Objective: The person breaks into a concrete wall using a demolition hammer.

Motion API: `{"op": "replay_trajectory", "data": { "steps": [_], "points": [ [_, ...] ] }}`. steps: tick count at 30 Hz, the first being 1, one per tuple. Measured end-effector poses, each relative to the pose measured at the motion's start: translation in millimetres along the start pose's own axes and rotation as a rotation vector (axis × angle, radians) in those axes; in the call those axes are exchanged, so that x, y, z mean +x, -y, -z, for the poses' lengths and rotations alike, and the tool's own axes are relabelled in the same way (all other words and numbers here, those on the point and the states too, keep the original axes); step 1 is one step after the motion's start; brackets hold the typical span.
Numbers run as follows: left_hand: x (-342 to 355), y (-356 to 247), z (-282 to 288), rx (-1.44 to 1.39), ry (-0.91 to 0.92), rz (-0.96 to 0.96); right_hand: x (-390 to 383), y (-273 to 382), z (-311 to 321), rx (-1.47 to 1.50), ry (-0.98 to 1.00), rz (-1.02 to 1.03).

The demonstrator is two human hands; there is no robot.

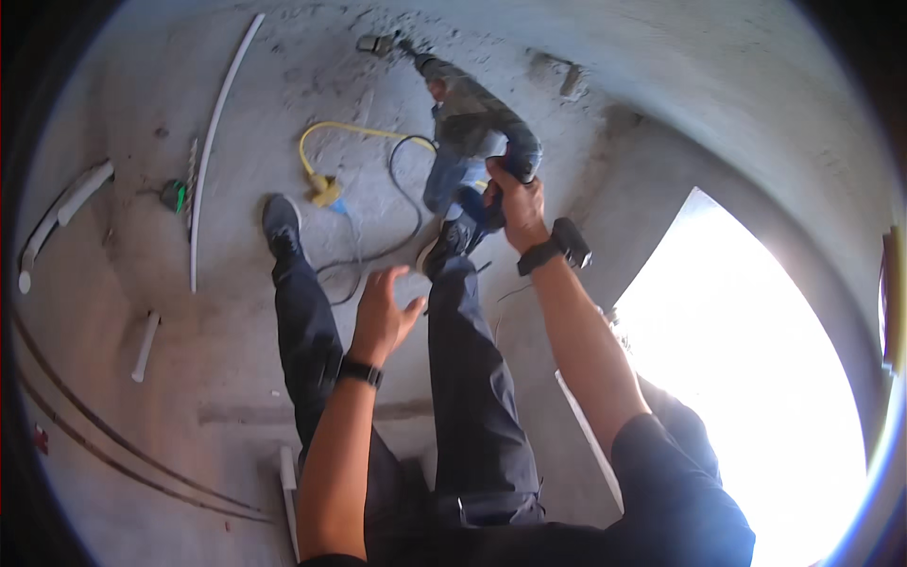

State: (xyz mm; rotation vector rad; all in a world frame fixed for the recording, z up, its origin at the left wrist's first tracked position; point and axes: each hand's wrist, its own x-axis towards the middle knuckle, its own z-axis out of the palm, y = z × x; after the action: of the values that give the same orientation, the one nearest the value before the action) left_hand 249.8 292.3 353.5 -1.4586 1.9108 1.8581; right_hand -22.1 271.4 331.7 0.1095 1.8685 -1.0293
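Note:
My right hand (520,203) is wrapped around the rear handle of a large dark power drill (472,109) with blue parts, which looks like a rotary hammer. The drill's front end points away from me, toward rough, crumbled concrete beside a small pale fitting (376,43). My left hand (383,317) hangs in the air above my legs, its fingers apart, holding nothing. Beyond it a dark cable (416,213) curves over the floor. A yellow socket connector (326,191) with a blue plug and a yellow cord (354,127) lies left of the drill.
A long white pipe (213,142) lies at the left beside a drill bit (191,170) and a small green-and-black object (173,196). White pipe pieces (80,194) are farther left. A short white pipe (145,347) is nearer me. Bright light fills an opening (746,378) at the right.

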Motion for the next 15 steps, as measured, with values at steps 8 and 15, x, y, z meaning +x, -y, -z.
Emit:
{"op": "replay_trajectory", "data": {
  "steps": [8,15],
  "points": [
    [-28.0,20.7,-16.7,-0.012,-0.052,0.14,-56.7,-15.0,1.5,0.225,-0.052,-0.091],
    [-6.4,19.8,-41.6,-0.063,-0.063,0.061,-86.3,-83.7,65.9,0.154,-0.079,-0.082]
  ]
}}
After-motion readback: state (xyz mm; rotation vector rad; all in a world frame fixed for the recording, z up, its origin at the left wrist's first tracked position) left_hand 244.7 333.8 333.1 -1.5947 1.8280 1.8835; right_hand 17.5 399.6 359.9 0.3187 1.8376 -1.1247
